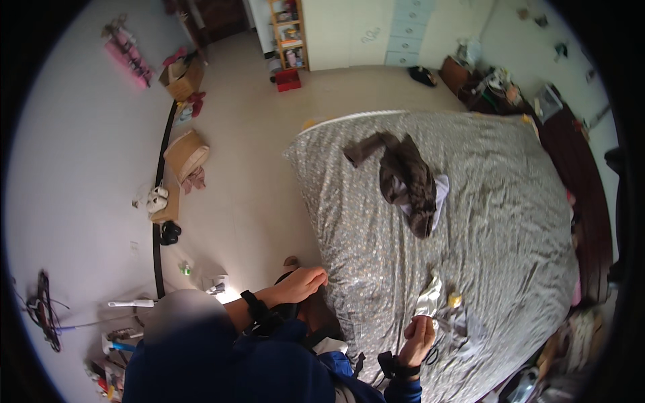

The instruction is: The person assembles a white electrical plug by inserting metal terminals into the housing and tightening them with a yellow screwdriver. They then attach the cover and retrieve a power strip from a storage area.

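- A small pale cloth [428,295], white to cream and crumpled, is seen lying on the grey patterned bedcover [510,201] near the bed's lower edge, just above the right hand [418,334].
- The right hand is raised at the cloth's lower end with fingers curled; it appears to pinch the fabric, though the grip itself is too small to confirm.
- The left hand [302,282] is laid on the near left edge of the bedcover, fingers bent over the hem, seemingly gripping it.
- The 2 hands are held well apart.
- A small yellow item [455,299] is noted just beside the cloth; its kind cannot be made out.
- A dark brown garment [406,178] with a white piece under it is heaped near the middle of the bed, well apart from both hands.
- Black wrist straps are worn on both forearms.
- The person's torso, in dark blue, is cut off by the lower edge.
- Cardboard boxes [186,153] are seen on the floor by the left wall.
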`<state>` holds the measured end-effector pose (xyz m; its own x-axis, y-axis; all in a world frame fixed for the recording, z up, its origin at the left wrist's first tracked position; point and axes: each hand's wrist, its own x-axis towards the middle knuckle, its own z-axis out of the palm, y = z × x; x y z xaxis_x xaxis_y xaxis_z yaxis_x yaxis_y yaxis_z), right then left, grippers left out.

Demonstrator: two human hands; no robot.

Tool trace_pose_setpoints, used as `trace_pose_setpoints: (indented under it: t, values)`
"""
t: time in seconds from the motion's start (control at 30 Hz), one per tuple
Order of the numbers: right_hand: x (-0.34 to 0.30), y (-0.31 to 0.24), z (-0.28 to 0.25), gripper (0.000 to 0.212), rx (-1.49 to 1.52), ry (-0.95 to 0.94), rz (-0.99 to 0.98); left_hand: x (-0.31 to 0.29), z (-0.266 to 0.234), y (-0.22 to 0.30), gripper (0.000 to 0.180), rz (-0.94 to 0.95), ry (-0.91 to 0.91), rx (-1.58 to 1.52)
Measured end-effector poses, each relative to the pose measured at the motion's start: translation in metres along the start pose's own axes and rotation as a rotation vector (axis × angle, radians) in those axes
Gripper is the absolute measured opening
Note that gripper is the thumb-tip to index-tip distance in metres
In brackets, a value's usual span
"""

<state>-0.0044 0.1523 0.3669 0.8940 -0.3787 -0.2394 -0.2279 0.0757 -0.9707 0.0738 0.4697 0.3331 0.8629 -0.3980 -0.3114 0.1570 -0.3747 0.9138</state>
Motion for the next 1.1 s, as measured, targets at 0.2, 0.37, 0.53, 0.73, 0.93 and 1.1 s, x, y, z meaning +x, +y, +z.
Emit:
trace_pose_setpoints:
  t: [0.2,0.37,0.53,0.73,0.93,1.1]
  values:
    - [0.033,-0.075,0.124,0.020,-0.103,-0.011,-0.169,-0.005,-0.166,0.011,0.028,0.101,0.172,-0.086]
    - [0.077,-0.101,0.293,0.019,-0.063,-0.269,-0.164,-0.031,-0.315,0.002,0.033,0.044,0.458,-0.101]
    - [0.127,-0.137,0.429,0.013,0.113,-0.480,-0.147,-0.054,-0.413,-0.021,0.038,-0.065,0.660,-0.181]
    - [0.214,-0.150,0.572,0.021,0.167,-0.495,-0.260,-0.023,-0.498,-0.056,0.021,-0.172,0.894,-0.232]
    - [0.326,-0.186,0.745,0.011,0.159,-0.678,-0.293,0.072,-0.643,-0.055,0.014,-0.096,0.960,-0.241]
    - [0.396,-0.244,0.907,0.007,0.083,-0.882,-0.329,0.127,-0.773,-0.039,0.009,0.037,1.199,-0.179]
